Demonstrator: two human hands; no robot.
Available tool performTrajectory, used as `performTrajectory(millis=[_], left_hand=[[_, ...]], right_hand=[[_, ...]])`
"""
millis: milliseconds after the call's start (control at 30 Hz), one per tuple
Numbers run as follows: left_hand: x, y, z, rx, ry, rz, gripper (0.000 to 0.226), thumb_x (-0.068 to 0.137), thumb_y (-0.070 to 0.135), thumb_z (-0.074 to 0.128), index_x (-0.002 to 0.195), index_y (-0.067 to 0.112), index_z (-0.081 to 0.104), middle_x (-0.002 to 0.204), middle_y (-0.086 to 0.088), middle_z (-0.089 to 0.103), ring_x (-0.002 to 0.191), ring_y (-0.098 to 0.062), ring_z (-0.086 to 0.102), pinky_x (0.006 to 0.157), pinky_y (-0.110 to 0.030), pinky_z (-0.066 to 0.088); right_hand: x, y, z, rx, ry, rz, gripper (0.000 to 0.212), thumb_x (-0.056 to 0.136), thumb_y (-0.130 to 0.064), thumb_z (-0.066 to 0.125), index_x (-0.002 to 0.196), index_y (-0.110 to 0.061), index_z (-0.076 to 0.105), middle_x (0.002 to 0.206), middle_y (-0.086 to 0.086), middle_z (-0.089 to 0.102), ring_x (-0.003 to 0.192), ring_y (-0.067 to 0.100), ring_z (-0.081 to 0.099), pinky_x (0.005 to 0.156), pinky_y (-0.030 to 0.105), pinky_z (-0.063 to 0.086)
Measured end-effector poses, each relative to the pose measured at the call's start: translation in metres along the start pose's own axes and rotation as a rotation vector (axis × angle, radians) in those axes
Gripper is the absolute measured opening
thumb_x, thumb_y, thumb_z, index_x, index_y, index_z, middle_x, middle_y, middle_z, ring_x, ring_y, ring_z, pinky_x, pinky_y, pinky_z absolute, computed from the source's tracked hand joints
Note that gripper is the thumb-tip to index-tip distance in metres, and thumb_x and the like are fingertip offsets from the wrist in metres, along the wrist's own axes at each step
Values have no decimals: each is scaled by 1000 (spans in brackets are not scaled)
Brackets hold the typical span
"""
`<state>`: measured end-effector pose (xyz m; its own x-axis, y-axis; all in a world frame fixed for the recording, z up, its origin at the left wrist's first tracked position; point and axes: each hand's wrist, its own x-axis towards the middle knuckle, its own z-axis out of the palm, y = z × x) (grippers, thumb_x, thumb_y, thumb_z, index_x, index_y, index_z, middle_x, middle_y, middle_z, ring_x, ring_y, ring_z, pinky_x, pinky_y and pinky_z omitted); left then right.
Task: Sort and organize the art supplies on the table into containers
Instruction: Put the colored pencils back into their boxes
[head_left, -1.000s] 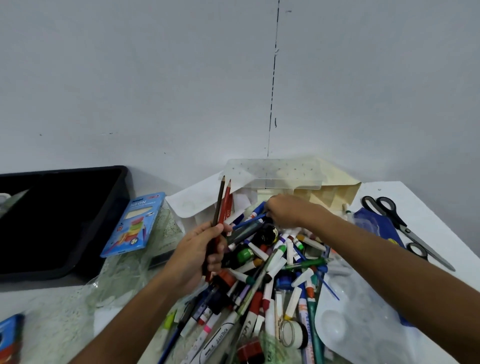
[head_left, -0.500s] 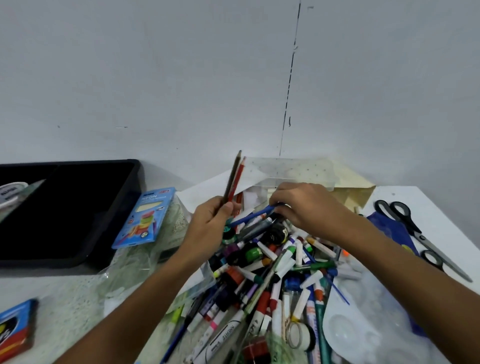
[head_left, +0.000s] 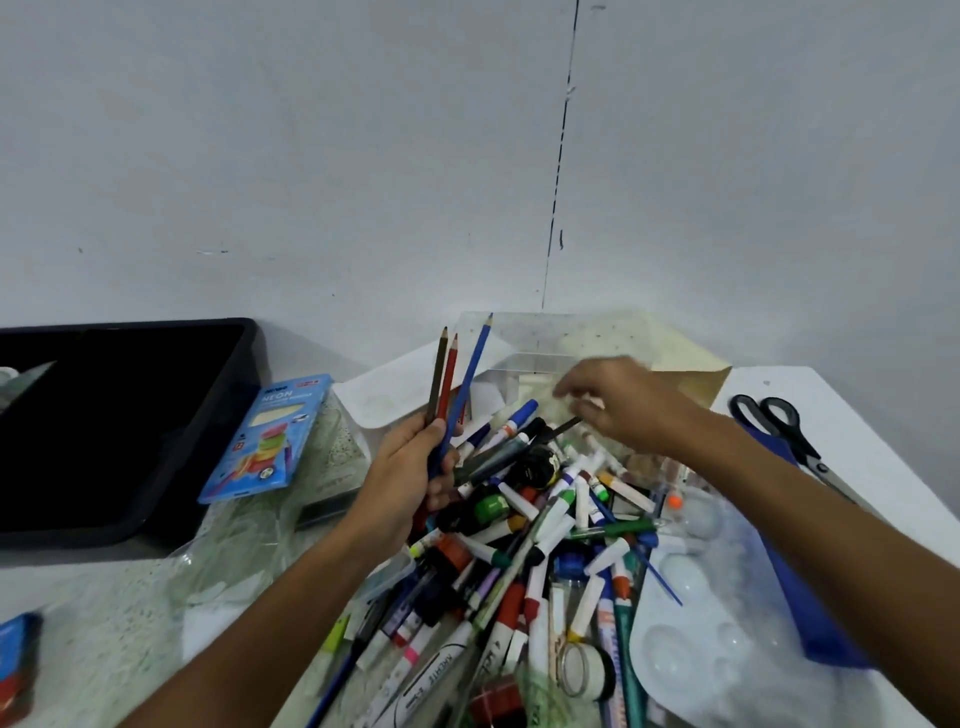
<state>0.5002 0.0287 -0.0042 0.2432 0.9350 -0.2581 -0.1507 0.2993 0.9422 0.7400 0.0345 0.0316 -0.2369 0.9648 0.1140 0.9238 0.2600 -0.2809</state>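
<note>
A grey-white wall stood behind the table, and a thin dark crack ran down it. Some small dark marks were on the wall at the left.

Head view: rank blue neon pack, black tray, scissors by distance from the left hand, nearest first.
From the left hand, which grips three pencils:
1. Blue neon pack: just to its left on the table.
2. Black tray: farther left, beyond the pack, by the wall.
3. Scissors: far right, past the right hand and the marker pile.
</note>
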Motion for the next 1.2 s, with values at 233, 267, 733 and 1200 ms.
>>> performTrajectory(millis=[233,267,733,1200], left_hand=[[-1,0,-10,21,-63,33,18,101,20,46,96,7,58,58,-1,43,43,-10,31,41,-22,26],[-1,0,-12,37,-72,44,14,100,18,47,97,9,59,58,0,42,44,-10,31,41,-22,26],[2,20,-16,170,52,245,21,99,13,49,86,5,63,65,-3,60,60,-20,47,58,-27,42],[-22,26,-24,-19,-380,-13,21,92,18,52,107,3,57,88,-20,66,61,-24,57,57,-32,52]], right_hand=[[32,9,34,-184,-338,96,21,93,-18,57,110,-14,69,110,5,67,90,18,66,82,36,56],[34,8,36,-207,-343,103,16,93,-17,58,103,-13,70,104,5,69,86,18,66,78,35,57],[13,-26,-34,21,-136,6,3,85,-22,72,83,-22,71,76,-11,66,75,9,62,64,27,46],[19,-94,-54,359,-126,105,48,62,-22,89,93,-22,52,68,1,70,57,10,61,60,29,43]])
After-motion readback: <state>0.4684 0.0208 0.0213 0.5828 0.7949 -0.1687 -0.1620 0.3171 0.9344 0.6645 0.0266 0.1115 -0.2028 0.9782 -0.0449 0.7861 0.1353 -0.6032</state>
